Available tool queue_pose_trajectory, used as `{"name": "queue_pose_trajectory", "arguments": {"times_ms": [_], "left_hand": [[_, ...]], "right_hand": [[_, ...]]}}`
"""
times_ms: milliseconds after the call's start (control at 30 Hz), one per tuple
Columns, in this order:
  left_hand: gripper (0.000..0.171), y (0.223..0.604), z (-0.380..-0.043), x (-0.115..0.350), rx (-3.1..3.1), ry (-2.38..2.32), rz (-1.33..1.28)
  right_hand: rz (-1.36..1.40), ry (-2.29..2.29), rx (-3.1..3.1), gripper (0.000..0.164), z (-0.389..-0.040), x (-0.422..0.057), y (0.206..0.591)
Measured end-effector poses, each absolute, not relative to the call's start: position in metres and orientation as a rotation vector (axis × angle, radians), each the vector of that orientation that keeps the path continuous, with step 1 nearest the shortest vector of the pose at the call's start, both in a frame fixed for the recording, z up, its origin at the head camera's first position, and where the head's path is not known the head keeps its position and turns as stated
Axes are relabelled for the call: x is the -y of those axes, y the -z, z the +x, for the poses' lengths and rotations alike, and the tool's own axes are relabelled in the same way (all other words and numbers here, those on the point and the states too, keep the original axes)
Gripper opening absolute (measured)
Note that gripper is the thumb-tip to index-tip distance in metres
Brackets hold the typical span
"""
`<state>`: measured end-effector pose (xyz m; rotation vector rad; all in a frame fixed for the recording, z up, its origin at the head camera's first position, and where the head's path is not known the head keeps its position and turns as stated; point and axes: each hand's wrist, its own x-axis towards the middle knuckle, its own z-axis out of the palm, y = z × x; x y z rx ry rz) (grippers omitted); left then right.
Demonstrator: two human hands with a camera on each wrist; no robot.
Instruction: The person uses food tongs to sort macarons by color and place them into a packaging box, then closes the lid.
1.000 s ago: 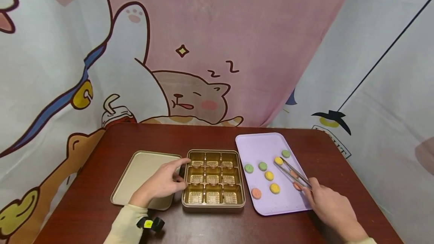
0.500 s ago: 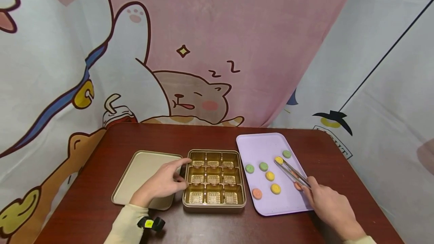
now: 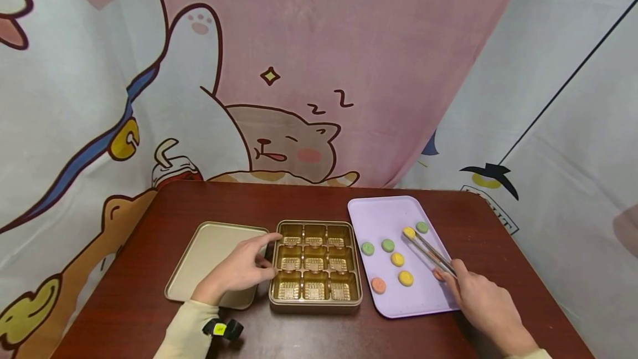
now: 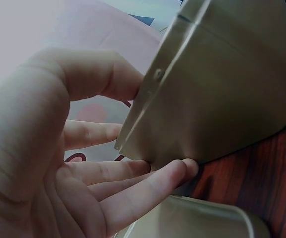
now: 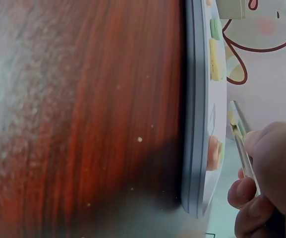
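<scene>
In the head view my left hand (image 3: pixel 239 267) rests at the left rim of a gold tin box (image 3: pixel 315 304). Its thumb and index finger touch the rim apart from each other, while the other fingers lie against the side wall in the left wrist view. A gold insert inside has several bare compartments. My right hand (image 3: pixel 490 306) grips metal tongs (image 3: pixel 432 254) over the lilac tray (image 3: pixel 384 215). A yellow macaron (image 3: pixel 408 232) sits between the tong tips, close above the tray. Green (image 3: pixel 387 245), yellow (image 3: pixel 397 259) and pinkish-orange macarons (image 3: pixel 378 285) lie around it.
The flat gold lid (image 3: pixel 206 265) lies left of the tin box, partly under my left forearm and hand. Everything stands on a dark red-brown wooden table (image 3: pixel 309 337). A cartoon-printed cloth (image 3: pixel 389 71) hangs behind the table.
The tong tips have closed around the yellow macaron at the upper right of the tray and raised it slightly. My left hand stays at the box rim.
</scene>
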<state>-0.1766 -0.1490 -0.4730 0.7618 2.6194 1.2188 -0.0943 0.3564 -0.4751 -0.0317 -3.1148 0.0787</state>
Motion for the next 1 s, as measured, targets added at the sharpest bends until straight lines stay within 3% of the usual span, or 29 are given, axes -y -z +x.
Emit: {"name": "queue_pose_trajectory", "arguments": {"times_ms": [267, 800, 1000], "left_hand": [[0.075, 0.475, -0.176, 0.151, -2.605, -1.23, 0.766], [0.078, 0.474, -0.178, 0.157, -2.443, -1.361, 0.758], [0.077, 0.476, -0.179, 0.159, -2.401, -1.394, 0.773]], "right_hand": [[-0.05, -0.141, 3.111, 0.047, -0.095, -0.352, 0.469], [0.078, -0.115, 3.024, 0.034, -0.088, -0.329, 0.452], [0.175, -0.113, 2.948, 0.038, -0.084, -0.313, 0.45]]}}
